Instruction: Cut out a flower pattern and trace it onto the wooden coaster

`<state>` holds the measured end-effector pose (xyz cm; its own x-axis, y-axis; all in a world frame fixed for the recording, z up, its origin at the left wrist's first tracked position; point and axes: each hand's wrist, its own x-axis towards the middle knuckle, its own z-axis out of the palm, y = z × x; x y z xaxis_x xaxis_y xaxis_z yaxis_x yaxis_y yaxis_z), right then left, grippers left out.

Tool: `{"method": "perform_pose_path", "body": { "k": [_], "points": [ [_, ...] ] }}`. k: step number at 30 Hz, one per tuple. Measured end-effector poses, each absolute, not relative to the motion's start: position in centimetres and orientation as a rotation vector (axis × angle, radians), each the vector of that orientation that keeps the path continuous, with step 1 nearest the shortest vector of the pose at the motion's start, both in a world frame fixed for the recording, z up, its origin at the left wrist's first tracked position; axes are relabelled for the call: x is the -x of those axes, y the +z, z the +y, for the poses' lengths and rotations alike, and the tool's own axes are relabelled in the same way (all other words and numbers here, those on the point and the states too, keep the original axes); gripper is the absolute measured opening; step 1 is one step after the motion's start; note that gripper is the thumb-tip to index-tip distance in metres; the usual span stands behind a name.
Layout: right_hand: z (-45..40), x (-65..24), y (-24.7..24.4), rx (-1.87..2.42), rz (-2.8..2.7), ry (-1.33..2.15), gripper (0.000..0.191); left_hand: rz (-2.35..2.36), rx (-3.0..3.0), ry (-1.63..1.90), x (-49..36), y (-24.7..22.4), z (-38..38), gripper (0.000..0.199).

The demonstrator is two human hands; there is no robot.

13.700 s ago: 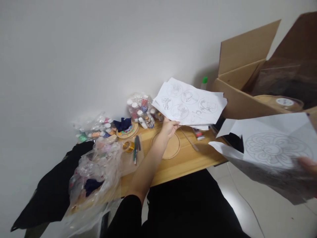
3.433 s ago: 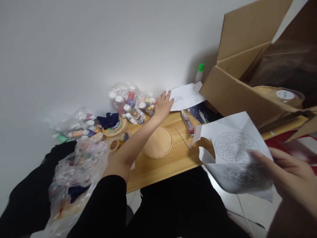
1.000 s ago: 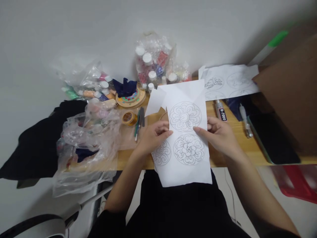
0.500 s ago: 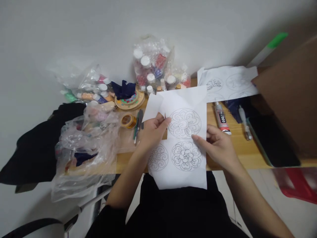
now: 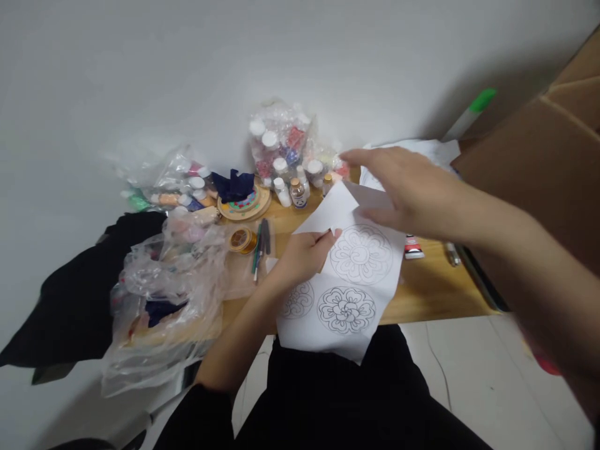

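Softly creased white paper (image 5: 352,281) (round floral outlines (image 5: 347,310)), left hand (image 5: 304,259) pinching it, right hand (image 5: 412,187) near, fingers (image 5: 368,157) apart

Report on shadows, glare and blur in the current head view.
Head view: soft shadow on the wall beside the cardboard box; head view: glints on the clear plastic; head view: right hand looks slightly blurred, flower outlines on the sheet legible.

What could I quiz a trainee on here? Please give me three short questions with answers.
1. What does the sheet pinched in the left hand show? (A) Lettering (B) Flower patterns (C) Animals
2. True or false: the golden spool lies to the left of the sheet.
3. Fill in: the cap nearest the cardboard box is ____.
Key: 1 B; 2 true; 3 green.
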<state>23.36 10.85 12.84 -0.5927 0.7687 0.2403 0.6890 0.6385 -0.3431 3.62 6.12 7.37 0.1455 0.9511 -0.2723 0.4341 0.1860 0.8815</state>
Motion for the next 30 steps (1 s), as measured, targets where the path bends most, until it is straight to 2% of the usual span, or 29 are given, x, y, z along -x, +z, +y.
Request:
{"method": "perform_pose_path", "body": {
  "k": [2, 4, 8, 10, 18, 24, 30],
  "points": [
    [13.0, -22.8, 13.8, 1.037, -2.629, 0.588, 0.081, 1.441, -1.466, 0.611, -4.1, 8.0, 6.3, 0.054],
    [14.4, -22.3, 14.4, 0.894, -2.684, 0.820, 0.078, 1.406, -1.508, 0.633, -4.4, 8.4, 6.3, 0.047],
    [15.1, -21.4, 15.3, 0.758, -2.718, 1.069, 0.030, 1.307, -1.527, 0.689, -4.5, 8.4, 6.5, 0.027],
    [15.1, -21.2, 15.7, 0.800, -2.704, 1.136, 0.022, 1.260, -1.513, 0.684, -4.5, 8.4, 6.7, 0.027],
    [15.3, -22.2, 15.1, 1.055, -2.368, 1.225, 0.026, 1.104, -1.571, 0.832, -5.0, 8.2, 8.0, 0.047],
    [14.9, -22.7, 13.8, 1.307, -2.171, 1.281, 0.032, 1.092, -1.512, 0.804, -5.2, 7.5, 8.2, 0.046],
    [14.7, -22.8, 13.0, 1.313, -2.099, 1.206, 0.036, 1.100, -1.521, 0.809, -5.2, 7.5, 8.3, 0.043]
  ]
}}
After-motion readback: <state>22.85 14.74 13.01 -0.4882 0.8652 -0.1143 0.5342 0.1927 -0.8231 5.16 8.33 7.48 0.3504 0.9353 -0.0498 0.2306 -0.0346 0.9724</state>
